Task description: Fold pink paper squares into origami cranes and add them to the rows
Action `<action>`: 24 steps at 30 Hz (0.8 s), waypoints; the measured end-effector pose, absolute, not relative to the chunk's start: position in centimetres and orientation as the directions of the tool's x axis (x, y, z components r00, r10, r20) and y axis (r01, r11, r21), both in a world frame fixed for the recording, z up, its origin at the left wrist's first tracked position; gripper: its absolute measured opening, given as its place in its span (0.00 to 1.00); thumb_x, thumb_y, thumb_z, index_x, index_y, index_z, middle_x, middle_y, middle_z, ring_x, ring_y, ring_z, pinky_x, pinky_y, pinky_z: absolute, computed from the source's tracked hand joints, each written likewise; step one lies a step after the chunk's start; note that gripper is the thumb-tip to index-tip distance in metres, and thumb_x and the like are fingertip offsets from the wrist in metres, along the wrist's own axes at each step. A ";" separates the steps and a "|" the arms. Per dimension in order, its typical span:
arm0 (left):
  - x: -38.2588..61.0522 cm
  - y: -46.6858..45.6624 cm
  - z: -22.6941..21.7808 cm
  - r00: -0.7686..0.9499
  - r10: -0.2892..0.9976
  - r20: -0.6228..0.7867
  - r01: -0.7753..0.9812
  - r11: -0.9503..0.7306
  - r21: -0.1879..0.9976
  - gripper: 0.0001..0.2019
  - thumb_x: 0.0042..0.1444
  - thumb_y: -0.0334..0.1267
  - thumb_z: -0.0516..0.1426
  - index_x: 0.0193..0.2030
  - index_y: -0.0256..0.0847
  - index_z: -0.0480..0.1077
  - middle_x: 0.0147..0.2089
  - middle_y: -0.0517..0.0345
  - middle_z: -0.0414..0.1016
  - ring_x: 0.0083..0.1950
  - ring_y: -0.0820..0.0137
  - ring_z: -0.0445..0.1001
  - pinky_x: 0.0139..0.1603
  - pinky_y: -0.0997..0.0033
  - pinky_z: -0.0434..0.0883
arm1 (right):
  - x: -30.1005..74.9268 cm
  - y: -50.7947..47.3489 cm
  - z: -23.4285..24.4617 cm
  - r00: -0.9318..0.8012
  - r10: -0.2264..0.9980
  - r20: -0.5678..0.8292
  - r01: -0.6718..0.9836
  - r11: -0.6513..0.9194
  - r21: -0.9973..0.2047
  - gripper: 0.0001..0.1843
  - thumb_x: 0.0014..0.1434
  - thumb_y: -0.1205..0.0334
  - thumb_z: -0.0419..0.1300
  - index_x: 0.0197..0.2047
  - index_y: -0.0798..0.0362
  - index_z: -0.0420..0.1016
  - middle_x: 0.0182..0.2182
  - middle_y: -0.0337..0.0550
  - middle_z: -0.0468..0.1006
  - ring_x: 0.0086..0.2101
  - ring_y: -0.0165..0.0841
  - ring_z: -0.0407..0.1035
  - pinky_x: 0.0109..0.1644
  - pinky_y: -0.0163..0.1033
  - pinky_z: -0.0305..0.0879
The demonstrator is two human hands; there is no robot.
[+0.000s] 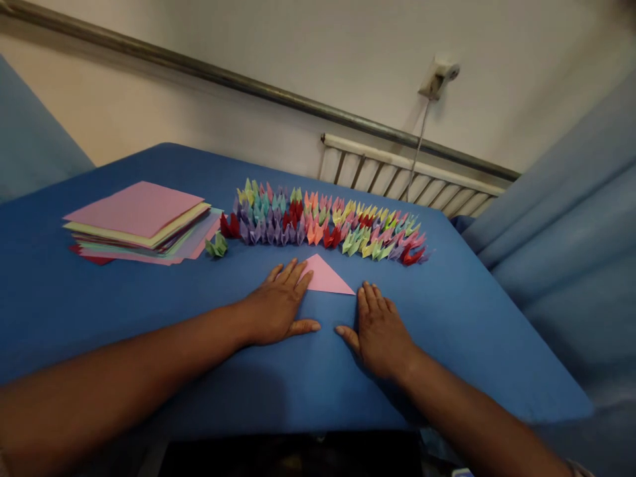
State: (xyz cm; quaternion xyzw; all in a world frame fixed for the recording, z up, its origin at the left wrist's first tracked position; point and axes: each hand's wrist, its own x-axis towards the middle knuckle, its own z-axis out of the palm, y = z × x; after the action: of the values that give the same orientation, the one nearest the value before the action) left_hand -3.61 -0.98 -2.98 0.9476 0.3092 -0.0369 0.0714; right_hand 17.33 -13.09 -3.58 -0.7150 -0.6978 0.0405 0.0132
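Flattening a pink folded paper triangle (325,278) with left hand (278,306) spread open on its edge and right hand (380,328) flat, empty, beside its corner; probably wanting a firm crease.

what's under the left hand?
The left hand lies flat on the blue table cover, fingertips covering one corner of the pink paper triangle. That corner is hidden.

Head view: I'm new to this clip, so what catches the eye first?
Rows of colourful folded paper figures line the far side of the blue table. Before them, the left hand lies flat on a pink paper triangle, the right hand beside it. Stacked sheets sit far left.
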 end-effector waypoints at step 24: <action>-4.7 -0.4 -2.8 0.662 0.734 -0.151 0.749 -0.652 0.119 0.53 0.55 0.69 0.48 0.72 0.23 0.45 0.74 0.28 0.37 0.74 0.39 0.35 0.68 0.34 0.39 | 14.2 -6.1 -5.3 -0.051 0.998 0.042 0.965 0.060 -0.256 0.40 0.67 0.45 0.46 0.70 0.69 0.49 0.70 0.66 0.48 0.69 0.52 0.40 0.69 0.56 0.42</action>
State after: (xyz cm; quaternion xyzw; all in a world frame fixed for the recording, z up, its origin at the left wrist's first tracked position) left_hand -4.73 -0.41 -2.82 0.9077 0.4084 -0.0447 0.0855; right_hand 14.23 -6.07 -5.32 -0.6811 -0.7205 0.0793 0.1038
